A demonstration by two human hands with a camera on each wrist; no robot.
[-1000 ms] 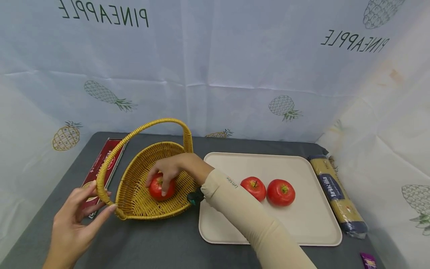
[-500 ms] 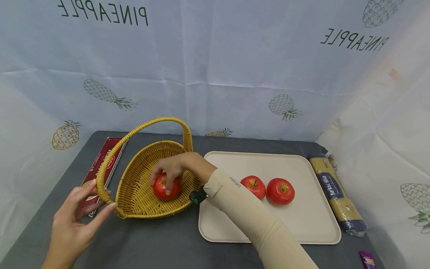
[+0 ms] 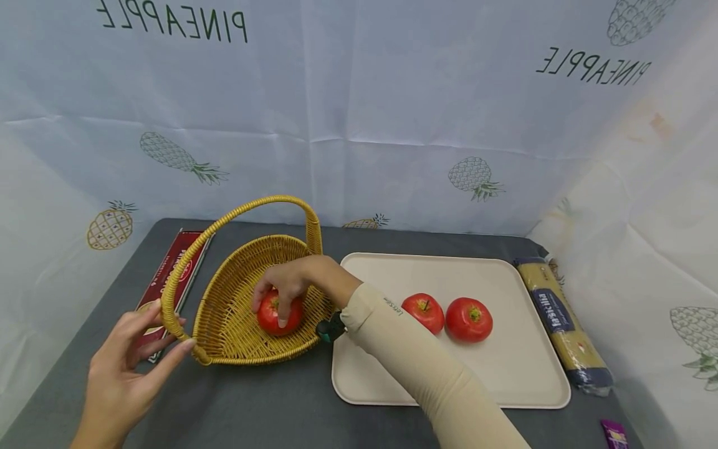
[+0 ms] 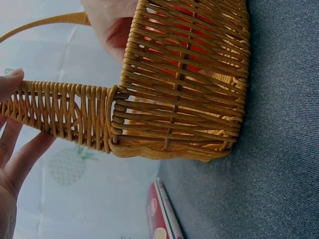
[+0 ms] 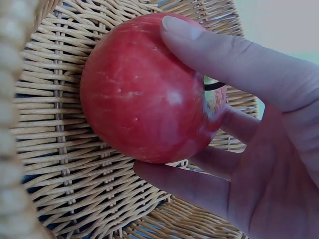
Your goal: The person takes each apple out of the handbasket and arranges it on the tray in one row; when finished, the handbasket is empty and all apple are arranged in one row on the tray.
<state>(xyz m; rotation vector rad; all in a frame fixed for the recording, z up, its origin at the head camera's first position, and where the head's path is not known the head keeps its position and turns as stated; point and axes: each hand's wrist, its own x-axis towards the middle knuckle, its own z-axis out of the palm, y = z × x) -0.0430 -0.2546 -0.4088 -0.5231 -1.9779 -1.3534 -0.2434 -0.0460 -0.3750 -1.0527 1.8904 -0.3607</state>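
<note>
A yellow wicker basket (image 3: 224, 312) with a tall arched handle (image 3: 241, 215) stands on the left of the table. My left hand (image 3: 126, 368) pinches the lower end of that handle between thumb and fingers; the left wrist view shows the woven strip (image 4: 60, 109) there. Inside the basket, my right hand (image 3: 286, 280) holds a red apple (image 3: 275, 315). In the right wrist view the thumb lies over the apple (image 5: 144, 94) and the fingers curl beneath it, close to the basket's woven floor (image 5: 65, 164). A dark stem shows beside the thumb.
A cream tray (image 3: 521, 368) with two red apples (image 3: 469, 320) is right of the basket, under the right sleeve (image 3: 426, 368). A pasta packet (image 3: 563, 327) lies along its right side. A red box (image 3: 168, 274) is behind the left hand; a purple wrapper (image 3: 615, 434) lies front right.
The right hand and its apple have shifted slightly to the right within the basket, mostly in the first half second. The left hand keeps its hold on the handle.
</note>
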